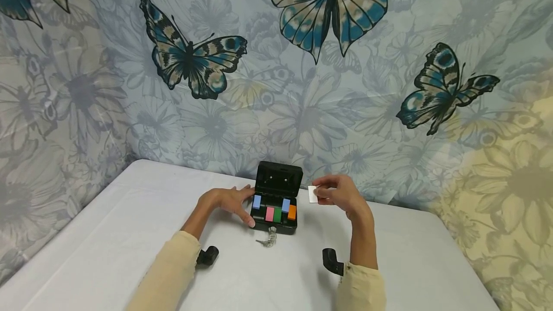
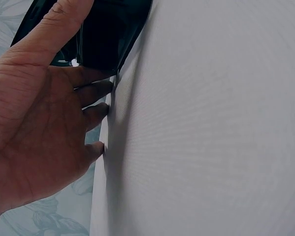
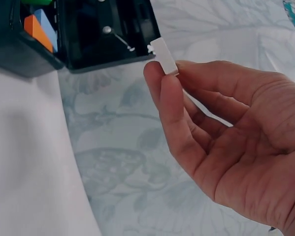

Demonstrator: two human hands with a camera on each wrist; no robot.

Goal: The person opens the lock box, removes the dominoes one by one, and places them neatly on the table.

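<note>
Left hand [image 1: 229,200] spread at open box [image 1: 286,229], sensible brace; right hand [image 1: 342,194] pinches white block [image 1: 312,195], light hold advisable.

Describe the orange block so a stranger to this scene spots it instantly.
On the white table stands an open black box. Inside, rightmost in the head view, is the orange block, beside a blue block. Only it is orange; the others there are blue, pink and green.
</note>
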